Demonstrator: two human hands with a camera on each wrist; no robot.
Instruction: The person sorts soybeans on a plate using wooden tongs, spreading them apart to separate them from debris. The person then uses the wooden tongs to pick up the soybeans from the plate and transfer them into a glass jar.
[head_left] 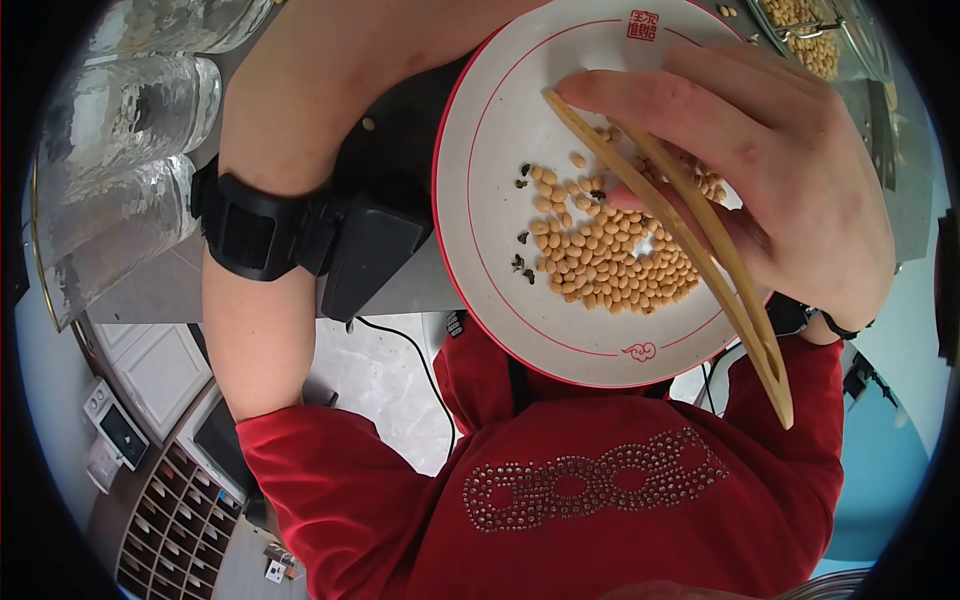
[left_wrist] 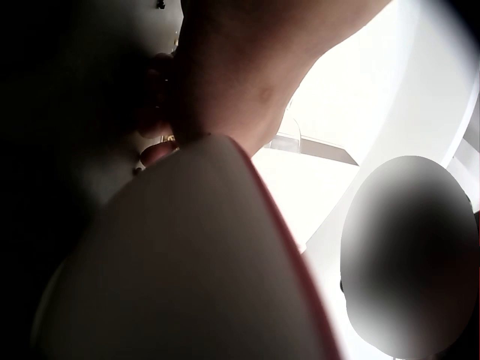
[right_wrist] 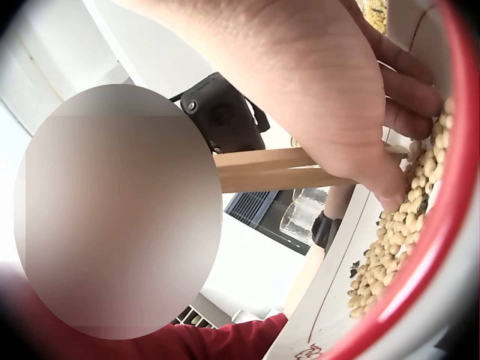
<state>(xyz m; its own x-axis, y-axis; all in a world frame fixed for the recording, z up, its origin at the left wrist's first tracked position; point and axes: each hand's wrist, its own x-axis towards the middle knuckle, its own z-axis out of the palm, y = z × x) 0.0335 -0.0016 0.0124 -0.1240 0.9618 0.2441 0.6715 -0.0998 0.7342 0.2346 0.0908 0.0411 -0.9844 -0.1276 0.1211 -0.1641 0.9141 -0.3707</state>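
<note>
Holding the wooden tongs btw. thumb and forefinger, the R hand reaches over the white plate w/ red rim, and in the right wrist view its thumb tip touches the yellow beans. These lie in one loose heap inside the plate, approx. in the middle; the tongs pass across above them, so hand & tongs cover part of the heap. Dark bits lie at the heap's left edge. The L hand, past its black wrist strap, goes behind the plate; its fingers are hidden there, so I can't tell if they grip or lie flat. In the left wrist view the plate's pale outside blocks much, & a blurred oval covers the right side. Around: clear glasses near the L arm, a glass container w/ more beans beyond the R hand, one loose bean on the grey table. The plate reaches over the table edge, in front of the red top; below are a black cable & a compartment shelf.
</note>
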